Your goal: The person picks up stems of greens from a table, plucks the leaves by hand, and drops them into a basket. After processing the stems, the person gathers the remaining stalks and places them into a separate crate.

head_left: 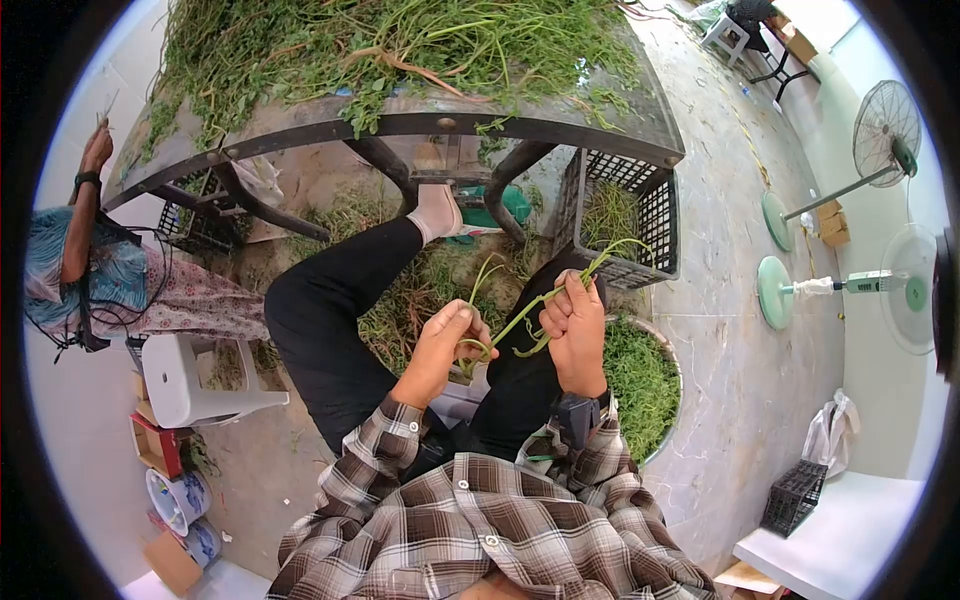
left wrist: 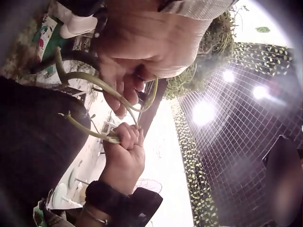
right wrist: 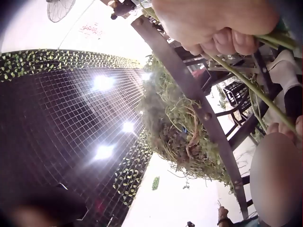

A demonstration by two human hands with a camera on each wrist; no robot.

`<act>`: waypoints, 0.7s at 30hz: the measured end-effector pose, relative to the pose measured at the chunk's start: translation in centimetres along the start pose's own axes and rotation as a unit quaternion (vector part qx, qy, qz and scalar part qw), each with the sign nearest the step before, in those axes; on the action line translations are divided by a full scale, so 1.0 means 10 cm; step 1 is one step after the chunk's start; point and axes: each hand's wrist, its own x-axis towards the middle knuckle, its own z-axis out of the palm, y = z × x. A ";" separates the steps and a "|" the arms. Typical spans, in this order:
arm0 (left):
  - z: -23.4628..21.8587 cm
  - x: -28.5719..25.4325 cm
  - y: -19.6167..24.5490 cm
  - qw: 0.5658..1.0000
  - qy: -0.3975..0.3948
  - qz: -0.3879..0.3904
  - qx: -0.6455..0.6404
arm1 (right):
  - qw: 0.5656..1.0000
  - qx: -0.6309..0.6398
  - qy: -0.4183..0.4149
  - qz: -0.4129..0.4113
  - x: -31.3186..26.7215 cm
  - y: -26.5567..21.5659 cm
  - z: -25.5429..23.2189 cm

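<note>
Long green plant stems [head_left: 516, 322] run between the two hands over the lap. My right hand [head_left: 575, 340] grips them in curled fingers, with stem ends poking out above the fist and a bent piece dangling below. My left hand [head_left: 440, 348] pinches the lower end of a stem between thumb and fingers, and a thin shoot rises beside it. In the left wrist view, a curved stem [left wrist: 87, 78] crosses the left fingers, while the right fist [left wrist: 125, 153] holds the other end. The right wrist view has a straight stem [right wrist: 246, 81] stretching from under the right hand.
A table [head_left: 400, 122] heaped with leafy greens [head_left: 400, 50] stands in front. A black crate [head_left: 625, 225] and a round basket of greens [head_left: 640, 385] are to the right. Left are a white stool [head_left: 200, 380] and another person [head_left: 100, 270]. Cut plants litter the floor.
</note>
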 end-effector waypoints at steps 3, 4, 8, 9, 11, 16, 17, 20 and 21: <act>0.03 -0.01 0.02 1.000 0.000 0.010 0.007 | 1.000 0.021 -0.006 0.011 0.01 0.03 -0.03; 0.04 -0.01 0.02 1.000 0.004 0.017 0.003 | 1.000 0.022 -0.006 0.011 0.01 0.04 -0.04; 0.05 0.00 0.00 0.999 0.009 0.036 -0.004 | 0.997 0.018 -0.048 0.055 -0.04 0.03 0.05; 0.06 -0.01 0.02 0.999 0.008 0.035 -0.005 | 0.995 0.003 -0.062 0.078 -0.06 0.03 0.09; 0.07 -0.01 0.02 0.999 0.008 0.034 -0.007 | 0.990 -0.044 -0.074 0.112 -0.10 0.07 0.13; 0.03 -0.01 -0.01 0.998 0.021 0.058 0.019 | 0.976 -0.115 -0.096 0.158 -0.18 0.27 0.15; 0.02 -0.01 0.00 0.998 0.022 0.059 0.019 | 0.978 -0.105 -0.092 0.158 -0.17 0.27 0.15; 0.00 0.00 0.02 0.996 0.027 0.085 0.011 | 0.986 -0.091 -0.063 0.127 -0.16 0.19 0.19; 0.00 0.00 0.02 0.993 0.058 0.100 0.005 | 0.988 -0.080 -0.063 0.119 -0.14 0.17 0.17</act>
